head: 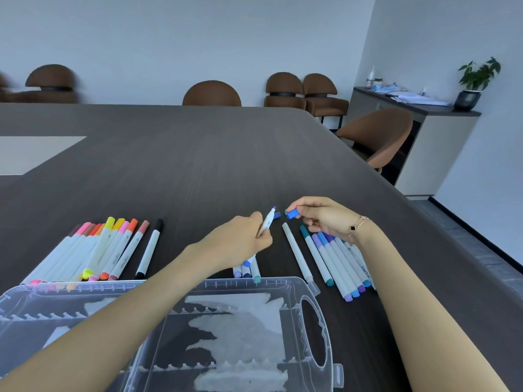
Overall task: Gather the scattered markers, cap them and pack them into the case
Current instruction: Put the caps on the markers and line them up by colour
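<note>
Meanwhile, dark wood table (198,154) stood in pale-walled room, brown chairs (211,93) along far edge. Your left hand (240,241) pinched uncapped blue marker (268,220), tip toward far edge. Your right hand (322,216) pinched blue cap (292,213) just beside tip, apart. Clear case (283,329) lay open at near edge.

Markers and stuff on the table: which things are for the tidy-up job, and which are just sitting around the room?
For the job:
blue marker in the left hand
blue cap in the right hand
warm-coloured markers
blue and purple markers
clear case

Just lying about:
brown chairs
potted plant
papers on the sideboard
</note>
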`<move>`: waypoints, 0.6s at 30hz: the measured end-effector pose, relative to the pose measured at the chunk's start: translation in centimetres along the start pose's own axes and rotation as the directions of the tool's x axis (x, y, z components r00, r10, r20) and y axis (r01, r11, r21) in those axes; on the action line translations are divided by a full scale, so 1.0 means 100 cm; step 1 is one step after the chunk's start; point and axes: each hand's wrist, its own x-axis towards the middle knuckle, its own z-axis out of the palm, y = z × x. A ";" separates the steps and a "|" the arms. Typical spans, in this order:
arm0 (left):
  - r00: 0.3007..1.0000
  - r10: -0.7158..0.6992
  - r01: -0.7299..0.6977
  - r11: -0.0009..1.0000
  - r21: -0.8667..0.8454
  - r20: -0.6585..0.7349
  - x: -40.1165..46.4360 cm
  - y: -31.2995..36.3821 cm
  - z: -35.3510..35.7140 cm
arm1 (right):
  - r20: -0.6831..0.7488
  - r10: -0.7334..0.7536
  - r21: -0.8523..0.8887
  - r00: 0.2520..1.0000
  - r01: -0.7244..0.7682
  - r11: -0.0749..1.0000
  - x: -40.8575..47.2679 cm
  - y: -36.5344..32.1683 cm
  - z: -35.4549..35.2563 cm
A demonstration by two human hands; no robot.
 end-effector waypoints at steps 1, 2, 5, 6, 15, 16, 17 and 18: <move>1.000 0.011 -0.011 1.000 -0.008 0.012 -0.002 -0.001 -0.001 | 0.011 -0.004 0.024 1.000 0.004 1.000 0.001 -0.001 0.003; 0.999 0.022 -0.022 1.000 -0.005 0.026 -0.004 -0.001 -0.001 | 0.014 -0.008 0.037 1.000 0.007 0.999 0.002 -0.001 0.006; 0.998 0.032 -0.033 0.999 0.014 0.051 -0.007 0.001 0.001 | -0.005 -0.017 0.073 1.000 0.017 0.997 0.004 -0.005 0.012; 0.998 0.035 -0.036 0.999 0.017 0.048 -0.007 0.001 0.001 | -0.011 -0.024 0.078 1.000 0.024 0.997 0.004 -0.006 0.013; 0.999 0.032 -0.032 0.999 0.000 0.029 -0.005 0.002 0.002 | -0.057 -0.095 -0.029 0.994 0.094 0.995 0.003 -0.009 0.019; 0.999 0.029 -0.029 1.000 -0.001 0.023 -0.004 0.001 0.002 | -0.073 -0.087 -0.008 0.994 0.086 0.996 0.003 -0.009 0.019; 1.000 0.025 -0.025 1.000 -0.004 0.018 -0.004 0.000 0.003 | -0.095 -0.071 0.014 0.993 0.072 0.997 0.004 -0.008 0.018; 1.000 0.020 -0.020 1.000 -0.015 0.014 -0.003 -0.001 0.003 | -0.116 -0.053 0.031 0.992 0.057 0.998 0.005 -0.007 0.018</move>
